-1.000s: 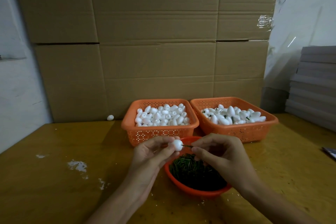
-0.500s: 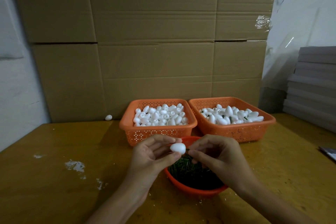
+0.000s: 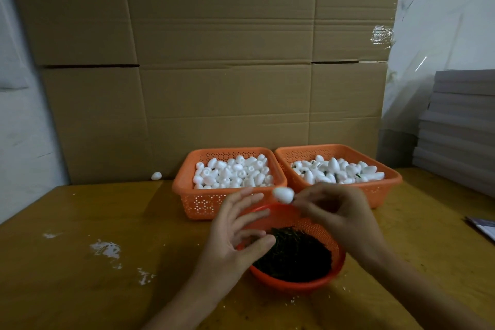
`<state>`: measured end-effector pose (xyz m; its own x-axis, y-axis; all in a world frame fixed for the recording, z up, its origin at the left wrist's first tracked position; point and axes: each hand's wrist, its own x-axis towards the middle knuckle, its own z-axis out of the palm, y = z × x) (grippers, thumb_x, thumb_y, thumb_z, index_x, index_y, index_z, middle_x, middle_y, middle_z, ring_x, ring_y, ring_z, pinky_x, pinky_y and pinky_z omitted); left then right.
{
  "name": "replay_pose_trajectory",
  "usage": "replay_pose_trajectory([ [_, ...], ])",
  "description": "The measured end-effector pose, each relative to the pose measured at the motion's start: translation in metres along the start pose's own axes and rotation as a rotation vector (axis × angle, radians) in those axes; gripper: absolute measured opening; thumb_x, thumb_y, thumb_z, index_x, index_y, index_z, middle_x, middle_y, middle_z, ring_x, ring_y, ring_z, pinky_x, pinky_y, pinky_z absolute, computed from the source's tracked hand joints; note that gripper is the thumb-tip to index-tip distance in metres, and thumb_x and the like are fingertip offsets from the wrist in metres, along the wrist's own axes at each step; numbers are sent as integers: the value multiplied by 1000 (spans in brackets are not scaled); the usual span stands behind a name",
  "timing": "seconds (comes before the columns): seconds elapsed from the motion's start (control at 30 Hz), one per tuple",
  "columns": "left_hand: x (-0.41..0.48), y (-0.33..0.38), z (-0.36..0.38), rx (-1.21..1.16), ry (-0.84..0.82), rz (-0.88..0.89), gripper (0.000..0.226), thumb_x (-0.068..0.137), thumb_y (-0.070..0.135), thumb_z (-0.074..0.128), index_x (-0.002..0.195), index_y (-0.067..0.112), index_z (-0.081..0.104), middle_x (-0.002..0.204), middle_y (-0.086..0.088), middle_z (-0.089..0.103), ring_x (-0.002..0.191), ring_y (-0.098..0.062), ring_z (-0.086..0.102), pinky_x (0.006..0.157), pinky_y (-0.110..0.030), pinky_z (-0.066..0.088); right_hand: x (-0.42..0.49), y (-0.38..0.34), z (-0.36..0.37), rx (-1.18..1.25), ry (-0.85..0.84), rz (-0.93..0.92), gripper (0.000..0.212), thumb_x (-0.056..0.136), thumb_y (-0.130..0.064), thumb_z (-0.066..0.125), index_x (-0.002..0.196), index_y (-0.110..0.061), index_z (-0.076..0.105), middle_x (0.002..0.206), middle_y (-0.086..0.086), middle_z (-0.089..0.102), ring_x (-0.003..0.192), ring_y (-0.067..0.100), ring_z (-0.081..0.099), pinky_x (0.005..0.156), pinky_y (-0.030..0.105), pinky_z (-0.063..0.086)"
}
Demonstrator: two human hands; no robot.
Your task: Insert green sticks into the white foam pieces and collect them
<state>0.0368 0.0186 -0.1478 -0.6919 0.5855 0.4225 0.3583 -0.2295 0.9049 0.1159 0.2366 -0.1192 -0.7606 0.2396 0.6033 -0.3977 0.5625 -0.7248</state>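
A white foam piece point(image 3: 283, 194), egg-shaped, is held in the air above the far rim of a round orange bowl point(image 3: 294, 286). The right hand point(image 3: 340, 211) pinches its right end with curled fingertips. It is probably gripping a green stick already pushed in, though motion blur hides the stick itself. The left hand point(image 3: 235, 233) hovers just beside the piece without touching it, fingers spread and relaxed, holding nothing. This looks like a finished piece ready to be carried off by one hand.

The bowl sits nearest the person, under both hands, heaped with dark green sticks point(image 3: 294, 257) — placed close, it seems, for quick picking. Behind it stand two orange baskets side by side. The left basket point(image 3: 187, 187) holds plain foam pieces. The right basket point(image 3: 388, 182) holds pieces with flecks of green showing, apparently the finished ones, a short reach for the right hand.

One stray foam egg point(image 3: 156, 176) lies on the wooden table point(image 3: 80, 222) against a cardboard wall point(image 3: 214, 61). White crumbs point(image 3: 107, 249) dot the table at left. A grey stack of boards point(image 3: 460, 120) is cut off at the right edge, as is a dark flat item below it — too little shows to identify it.
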Motion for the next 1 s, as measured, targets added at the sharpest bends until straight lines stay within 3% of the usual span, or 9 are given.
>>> replay_pose_trajectory([
  [0.17, -6, -1, 2, 678, -221, 160, 28, 92, 59, 63, 113, 41, 69, 129, 27, 60, 132, 0, 51, 107, -35, 39, 15, 31, -50, -246, 486, 59, 8, 93, -17, 72, 99, -21, 74, 96, -8, 74, 84, 11, 71, 74, 40, 62],
  [0.3, -10, -1, 5, 989, -352, 298, 49, 103, 66, 37, 107, 33, 74, 118, 24, 66, 121, 7, 49, 106, -21, 26, 17, 58, -72, -381, 631, 148, 10, 96, -15, 69, 105, -18, 72, 100, -1, 71, 86, 14, 67, 81, 55, 61],
  [0.5, -9, 2, 6, 1027, -395, 279, 54, 103, 66, 29, 106, 32, 71, 119, 20, 64, 113, 5, 50, 102, -13, 21, 23, 84, -78, -530, 628, 167, 14, 96, -16, 70, 109, -17, 75, 104, 3, 74, 90, 21, 67, 81, 55, 59],
  [0.57, -8, 1, 6, 1033, -398, 275, 54, 103, 65, 30, 105, 32, 72, 117, 20, 64, 112, 5, 50, 102, -17, 24, 28, 93, -79, -594, 510, 181, 23, 99, -19, 67, 121, -19, 74, 120, 10, 73, 107, 28, 64, 87, 54, 56],
  [0.63, -7, -1, 6, 1023, -405, 262, 52, 104, 64, 31, 104, 32, 72, 117, 21, 64, 112, 4, 52, 102, -20, 27, 32, 98, -79, -631, 351, 234, 34, 103, -25, 61, 137, -24, 66, 140, 13, 62, 133, 32, 48, 99, 55, 49],
  [0.73, -8, -2, 4, 1002, -403, 248, 49, 104, 63, 34, 103, 32, 72, 117, 22, 62, 113, 4, 51, 101, -19, 27, 32, 98, -77, -672, 245, 277, 42, 107, -31, 50, 149, -26, 54, 150, 16, 53, 144, 32, 35, 110, 61, 39],
  [0.83, -7, -4, 4, 998, -395, 229, 48, 104, 64, 35, 100, 33, 71, 112, 22, 57, 111, 3, 49, 98, -17, 27, 28, 89, -75, -797, 265, 267, 45, 107, -34, 48, 150, -23, 52, 150, 13, 55, 145, 33, 34, 109, 61, 34],
  [0.9, -7, -4, 3, 956, -365, 220, 44, 105, 58, 37, 99, 33, 72, 108, 21, 55, 109, 2, 49, 95, -14, 28, 26, 74, -71, -912, 327, 163, 44, 104, -35, 52, 145, -18, 55, 146, 14, 57, 139, 35, 40, 104, 57, 38],
  [1.0, -5, -5, 0, 875, -332, 149, 31, 105, 43, 41, 105, 36, 71, 109, 23, 55, 112, 3, 51, 98, -18, 32, 21, 33, -53, -785, 266, -11, 37, 102, -41, 50, 133, -22, 59, 128, 1, 62, 114, 21, 58, 89, 46, 51],
])
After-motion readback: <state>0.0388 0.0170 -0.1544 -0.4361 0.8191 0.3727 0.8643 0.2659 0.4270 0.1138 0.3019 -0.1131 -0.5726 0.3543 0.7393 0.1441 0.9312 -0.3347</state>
